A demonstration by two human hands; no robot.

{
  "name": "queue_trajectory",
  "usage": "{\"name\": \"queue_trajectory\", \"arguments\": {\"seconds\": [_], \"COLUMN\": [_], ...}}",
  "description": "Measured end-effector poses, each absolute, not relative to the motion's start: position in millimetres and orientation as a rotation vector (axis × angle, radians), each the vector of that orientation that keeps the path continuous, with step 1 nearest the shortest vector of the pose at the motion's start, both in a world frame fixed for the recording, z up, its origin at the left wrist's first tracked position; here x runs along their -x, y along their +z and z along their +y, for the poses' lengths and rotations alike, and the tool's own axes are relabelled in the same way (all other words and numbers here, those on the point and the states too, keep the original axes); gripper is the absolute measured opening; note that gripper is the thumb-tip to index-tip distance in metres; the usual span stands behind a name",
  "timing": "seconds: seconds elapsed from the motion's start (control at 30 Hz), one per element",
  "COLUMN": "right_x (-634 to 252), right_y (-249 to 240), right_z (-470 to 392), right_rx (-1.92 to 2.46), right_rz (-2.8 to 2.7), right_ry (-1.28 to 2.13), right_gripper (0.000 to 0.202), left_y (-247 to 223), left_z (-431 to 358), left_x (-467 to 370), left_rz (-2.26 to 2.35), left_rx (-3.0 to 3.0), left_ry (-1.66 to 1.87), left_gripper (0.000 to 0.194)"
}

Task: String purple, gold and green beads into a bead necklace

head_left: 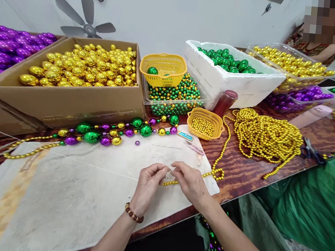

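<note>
A wooden desk [248, 175] is seen from above, partly covered by a white cloth [70, 195]. Near its front edge the left hand [147, 186] and the right hand [190, 182] are brought close together, fingers pinched shut on the end of a strand of small gold beads [170, 183], which is held just above the cloth. From the hands the strand is trailed rightward, looped once on the bare wood and led up to a large tangled heap of gold bead strand [268, 136]. Whether a thread or needle is held between the fingertips cannot be told. Beyond the hands, a partly assembled garland of large green, purple and gold beads [111, 132] is laid across the cloth, with gold strand attached at its left end. Behind it a cardboard box of gold oval beads [81, 69], a yellow basket [163, 68] over a tub of small mixed beads, a small yellow basket [205, 123] and a white box of green balls [230, 62] are ranged. Judging by the full boxes and the uncut heap, much stringing appears left to be done.
</note>
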State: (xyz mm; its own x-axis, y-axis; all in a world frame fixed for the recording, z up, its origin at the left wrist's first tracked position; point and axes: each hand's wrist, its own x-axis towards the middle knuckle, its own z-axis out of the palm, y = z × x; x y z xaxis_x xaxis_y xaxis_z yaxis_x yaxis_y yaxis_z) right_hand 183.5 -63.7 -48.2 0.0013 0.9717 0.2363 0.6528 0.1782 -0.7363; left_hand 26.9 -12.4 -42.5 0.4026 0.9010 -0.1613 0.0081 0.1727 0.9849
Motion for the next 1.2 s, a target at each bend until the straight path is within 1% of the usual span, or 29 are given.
{"name": "queue_trajectory", "arguments": {"seconds": [0.07, 0.23, 0.43, 0.63, 0.87, 1.2], "right_x": [-184.9, -189.2, -190.6, -189.6, -178.8, -179.4], "right_y": [-48.9, -39.6, -36.4, -25.4, -17.7, -18.9], "right_z": [-63.2, -59.7, -51.5, -60.0, -70.5, -65.6], "right_rx": [1.557, 1.568, 1.517, 1.554, 1.598, 1.679], "right_rz": [-1.758, -1.769, -1.778, -1.627, -1.711, -1.688], "right_ry": [0.541, 0.560, 0.610, 0.520, 0.540, 0.563], "right_gripper": [0.015, 0.017, 0.017, 0.011, 0.018, 0.014], "left_y": [-43.2, -41.7, -42.9, -49.4, -44.6, -34.2], "left_z": [-12.5, -9.6, -5.0, -9.6, -19.0, -19.4], "left_x": [-27.1, -25.7, -23.6, -24.3, -25.9, -19.9], "left_rz": [0.968, 0.938, 0.798, 0.880, 0.896, 0.873], "left_rx": [-1.269, -1.361, -1.158, -1.084, -1.287, -1.805], "left_ry": [0.808, 0.760, 0.610, 0.731, 0.832, 0.736], "left_gripper": [0.023, 0.021, 0.020, 0.013, 0.015, 0.022]}}
